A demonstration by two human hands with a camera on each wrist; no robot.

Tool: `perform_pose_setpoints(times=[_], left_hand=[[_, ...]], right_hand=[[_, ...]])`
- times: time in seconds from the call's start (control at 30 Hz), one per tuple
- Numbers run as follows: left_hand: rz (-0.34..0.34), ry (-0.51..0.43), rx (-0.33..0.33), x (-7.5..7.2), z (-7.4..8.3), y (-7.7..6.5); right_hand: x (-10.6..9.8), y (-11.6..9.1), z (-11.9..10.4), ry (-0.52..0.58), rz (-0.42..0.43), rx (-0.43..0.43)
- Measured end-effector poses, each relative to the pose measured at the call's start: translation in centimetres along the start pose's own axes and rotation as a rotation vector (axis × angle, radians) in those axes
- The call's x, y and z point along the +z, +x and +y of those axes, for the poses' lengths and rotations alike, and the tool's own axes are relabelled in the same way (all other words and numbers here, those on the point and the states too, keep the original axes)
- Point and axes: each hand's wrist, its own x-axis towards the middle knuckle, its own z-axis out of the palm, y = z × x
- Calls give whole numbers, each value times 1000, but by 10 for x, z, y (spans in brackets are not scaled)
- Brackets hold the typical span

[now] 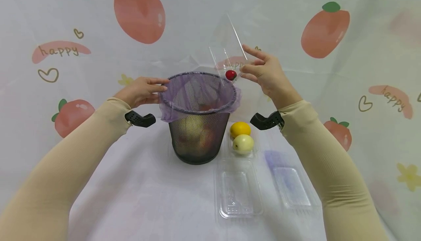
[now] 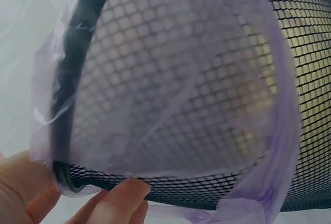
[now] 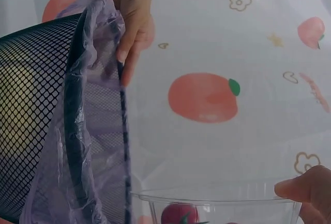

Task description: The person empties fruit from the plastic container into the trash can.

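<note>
While the left hand (image 1: 143, 91) gripped a black mesh bin (image 1: 197, 157) of fruit (image 1: 194, 125) toward the surface's (image 1: 148, 182) far edge, the right hand (image 1: 268, 74) pinched a clear plastic box (image 1: 230, 56), round red fruit (image 1: 231, 75) unemptied; yellowish oval fruits (image 1: 243, 143) remained outside.

From where I stand, mesh and purple liner (image 1: 168, 113) screen the contents of the bin (image 1: 196, 157), centre of the head view; the yellowish and reddish shapes (image 1: 194, 124) inside cannot be identified. Bluish patch (image 1: 277, 159), lower right: blurred, nature indeterminate. Right sleeve (image 1: 335, 175): cropped by the bottom edge. Left wrist view: the left hand (image 2: 111, 206) is cropped at lower left. Right wrist view: the right edge crops the right hand (image 3: 310, 189); the bottom edge crops the clear container (image 3: 222, 202) and the red fruit (image 3: 178, 214).
</note>
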Motion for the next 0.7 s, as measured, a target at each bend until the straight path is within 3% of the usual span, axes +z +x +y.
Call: perform_pose_setpoints(times=[0.47,0.57,0.7], left_hand=[[29,11,-14,0,-2,-1],[25,13,-11,1,-1,-1],[24,12,-2,1,0,0]], right_hand=[[-1,-1,0,27,-2,-10],[-8,-1,1,115,-5,0],[-27,-3,0,320,8,40]])
